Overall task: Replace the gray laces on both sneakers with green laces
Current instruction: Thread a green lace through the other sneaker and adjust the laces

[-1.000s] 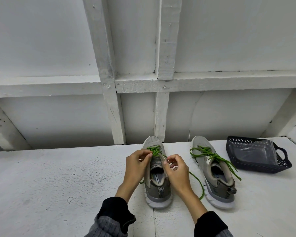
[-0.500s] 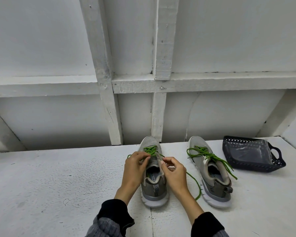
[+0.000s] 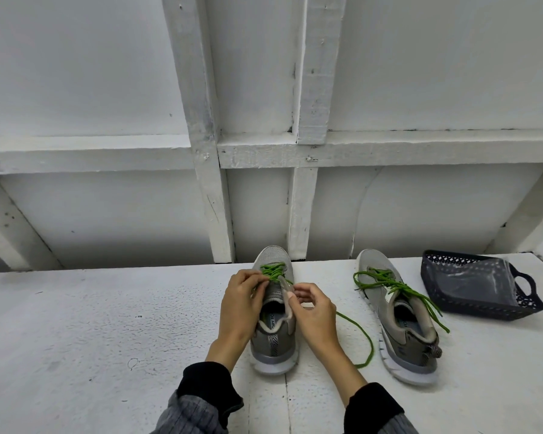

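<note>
Two gray sneakers stand on the white table, toes toward the wall. The left sneaker [image 3: 274, 339] has a green lace [image 3: 272, 272] threaded through its front eyelets; a loose end [image 3: 362, 336] trails on the table to its right. My left hand [image 3: 241, 308] pinches the lace at the sneaker's left side. My right hand [image 3: 314, 311] pinches the sneaker's right eyelet flap, and the lace end comes out from under it. The right sneaker [image 3: 398, 321] is laced in green [image 3: 398, 289], with its ends hanging loose.
A dark perforated basket [image 3: 480, 285] holding a clear plastic bag lies at the right, beyond the right sneaker. A white wall with wooden beams [image 3: 207, 183] rises just behind the table's far edge.
Both hands stay on the left sneaker's upper eyelets. The right hand has shifted slightly onto the right eyelet flap, and the camera has moved a little.
</note>
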A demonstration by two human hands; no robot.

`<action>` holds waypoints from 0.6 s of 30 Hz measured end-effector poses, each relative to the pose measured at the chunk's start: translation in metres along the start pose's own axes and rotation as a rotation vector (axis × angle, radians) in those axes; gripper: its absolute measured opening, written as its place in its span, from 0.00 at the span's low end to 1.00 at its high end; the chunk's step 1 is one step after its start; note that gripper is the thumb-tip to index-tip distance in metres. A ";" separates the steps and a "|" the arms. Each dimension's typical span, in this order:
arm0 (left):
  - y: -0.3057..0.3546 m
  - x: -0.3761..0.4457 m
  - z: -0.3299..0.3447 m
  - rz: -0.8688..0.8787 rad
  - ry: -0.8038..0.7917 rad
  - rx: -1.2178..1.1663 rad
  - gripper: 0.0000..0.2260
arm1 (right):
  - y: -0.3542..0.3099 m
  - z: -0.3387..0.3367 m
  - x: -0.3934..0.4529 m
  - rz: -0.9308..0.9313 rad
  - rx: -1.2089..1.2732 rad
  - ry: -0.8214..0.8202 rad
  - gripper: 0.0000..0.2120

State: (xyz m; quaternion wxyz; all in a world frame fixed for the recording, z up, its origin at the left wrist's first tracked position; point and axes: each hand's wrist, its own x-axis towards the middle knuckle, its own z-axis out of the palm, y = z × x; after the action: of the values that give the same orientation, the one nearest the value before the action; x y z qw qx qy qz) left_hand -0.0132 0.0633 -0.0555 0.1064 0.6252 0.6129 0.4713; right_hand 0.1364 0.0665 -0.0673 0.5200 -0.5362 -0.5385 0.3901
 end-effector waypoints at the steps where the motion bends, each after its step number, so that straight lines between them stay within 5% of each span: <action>1: 0.001 0.000 0.000 0.032 -0.007 0.035 0.05 | 0.002 -0.001 0.000 0.016 0.019 -0.006 0.04; 18: 0.003 0.009 -0.002 0.287 -0.176 0.301 0.05 | 0.008 -0.010 0.001 0.078 0.091 -0.092 0.03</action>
State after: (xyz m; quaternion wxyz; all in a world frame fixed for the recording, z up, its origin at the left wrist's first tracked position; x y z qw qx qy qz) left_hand -0.0143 0.0699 -0.0483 -0.0030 0.7535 0.5695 0.3285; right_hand 0.1478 0.0672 -0.0730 0.5031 -0.5139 -0.5222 0.4583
